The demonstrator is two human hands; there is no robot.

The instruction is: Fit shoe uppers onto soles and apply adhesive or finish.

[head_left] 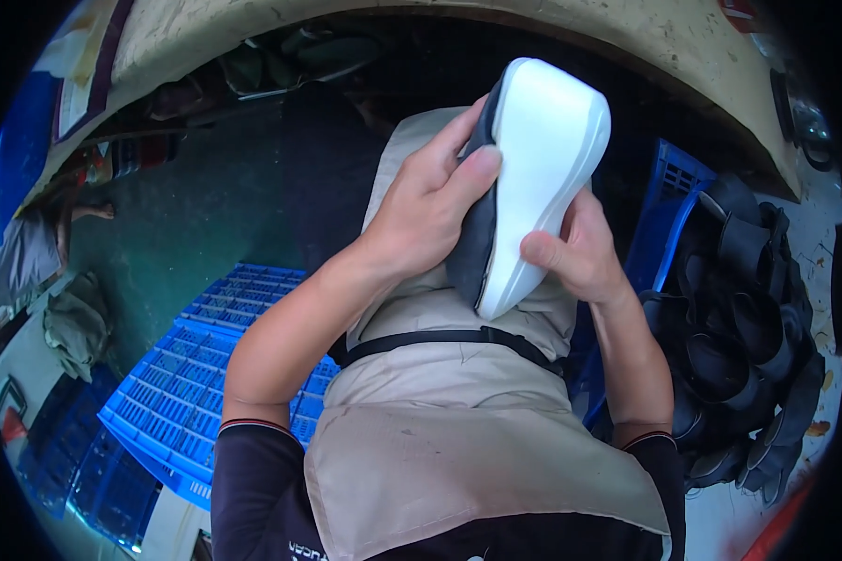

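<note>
Both hands hold one shoe [524,187] sole-up over the lap, above a beige apron [440,411]. Left hand [421,210] wraps the dark upper, thumb pressed on the white sole. Right hand [580,257] grips the opposite edge. Blue crate [196,374] at left, pile of dark shoes [739,327] at right

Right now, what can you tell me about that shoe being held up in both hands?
The shoe is held sole-up above the person's lap, over a beige apron. Its thick sole is smooth, white and looks like moulded foam or rubber, rounded at the top end and narrowing toward the lower end. The upper, seen only along the left edge, is dark grey or black. It stands nearly upright, slightly tilted. The left hand grips the dark side with its thumb pressed on the sole; the right hand supports the lower right edge.
</note>
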